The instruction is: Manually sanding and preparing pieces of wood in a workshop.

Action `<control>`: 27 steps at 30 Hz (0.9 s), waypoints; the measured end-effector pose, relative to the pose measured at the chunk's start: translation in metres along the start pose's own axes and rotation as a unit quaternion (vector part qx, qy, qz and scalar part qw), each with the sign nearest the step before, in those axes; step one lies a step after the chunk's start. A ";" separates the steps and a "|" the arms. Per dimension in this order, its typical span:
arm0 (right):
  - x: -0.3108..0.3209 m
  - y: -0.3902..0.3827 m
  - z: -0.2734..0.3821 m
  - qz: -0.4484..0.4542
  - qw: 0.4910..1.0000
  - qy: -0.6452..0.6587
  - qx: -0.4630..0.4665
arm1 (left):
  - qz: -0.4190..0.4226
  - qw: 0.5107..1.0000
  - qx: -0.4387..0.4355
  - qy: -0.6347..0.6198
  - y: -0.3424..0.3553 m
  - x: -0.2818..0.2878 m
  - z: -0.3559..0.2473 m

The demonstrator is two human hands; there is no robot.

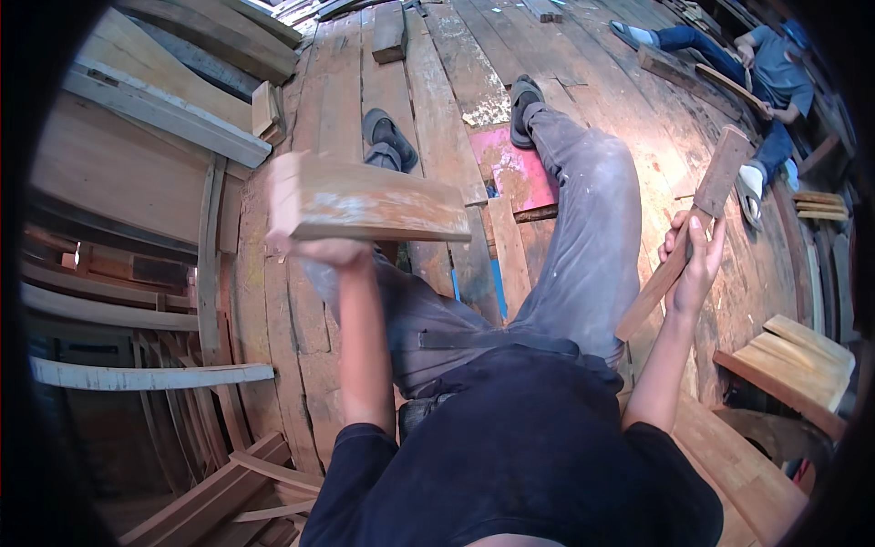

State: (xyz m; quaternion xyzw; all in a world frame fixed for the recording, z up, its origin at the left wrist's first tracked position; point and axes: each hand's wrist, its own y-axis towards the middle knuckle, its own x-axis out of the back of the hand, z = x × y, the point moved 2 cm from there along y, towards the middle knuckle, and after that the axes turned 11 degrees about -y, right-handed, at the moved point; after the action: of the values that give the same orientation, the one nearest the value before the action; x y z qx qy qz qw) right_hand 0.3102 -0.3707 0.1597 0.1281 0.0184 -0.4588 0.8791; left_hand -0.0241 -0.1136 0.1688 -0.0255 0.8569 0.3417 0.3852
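In my left hand (328,252) is a thick wooden board (387,202), held up level over my left thigh. Whitish worn patches mark its side, and its left end is smeared by motion. My right hand (697,264), raised beyond my right knee, grips a long wooden piece (658,290) slantwise. A thicker, darker block-like section (720,171) forms its upper end, so it resembles a mallet. My thumb lies along it while some fingers stretch past its edge. The board and this piece are well apart.
Planks and frames (155,100) are stacked along the left. A pink panel (515,169) lies between my feet on the plank floor (328,118). A wood block (389,32) lies farther ahead. At upper right another person (779,73) sits holding a wood strip. Boards (793,365) lie at right.
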 end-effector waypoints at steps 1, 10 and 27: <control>-0.001 0.000 0.000 0.003 1.000 -0.001 0.000 | 0.010 1.000 0.028 -0.009 -0.003 0.007 0.021; -0.013 0.000 -0.002 0.017 1.000 0.005 -0.010 | 0.060 0.956 0.281 -0.064 -0.043 0.082 0.141; -0.052 -0.037 -0.110 0.145 0.978 -0.123 -0.087 | 0.006 0.961 0.273 -0.038 -0.081 0.097 0.110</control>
State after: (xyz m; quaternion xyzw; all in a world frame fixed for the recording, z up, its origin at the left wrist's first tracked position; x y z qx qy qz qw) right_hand 0.2595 -0.3221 0.0533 -0.0052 -0.0687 -0.3354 0.9395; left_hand 0.0034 -0.0877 0.0054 0.0989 0.9027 0.0973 0.4074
